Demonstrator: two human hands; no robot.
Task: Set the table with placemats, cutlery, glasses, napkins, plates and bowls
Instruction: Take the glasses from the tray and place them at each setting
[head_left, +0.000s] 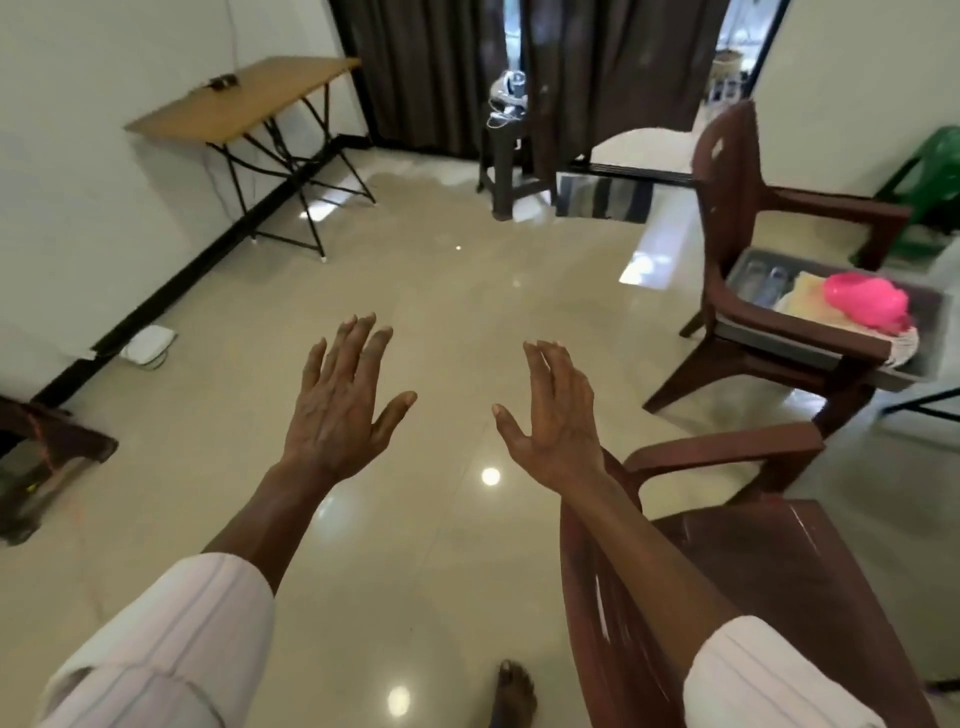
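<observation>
Left hand (337, 410) and right hand (553, 415) hover, fingers straight, above floor (441, 291).

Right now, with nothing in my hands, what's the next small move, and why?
Probably turn right and reach for the grey tray on the brown chair. Your left hand and right hand are both open and hold nothing, while the tray carries the glasses and a pink bowl, and the folding table stands across the room by the left wall.
</observation>
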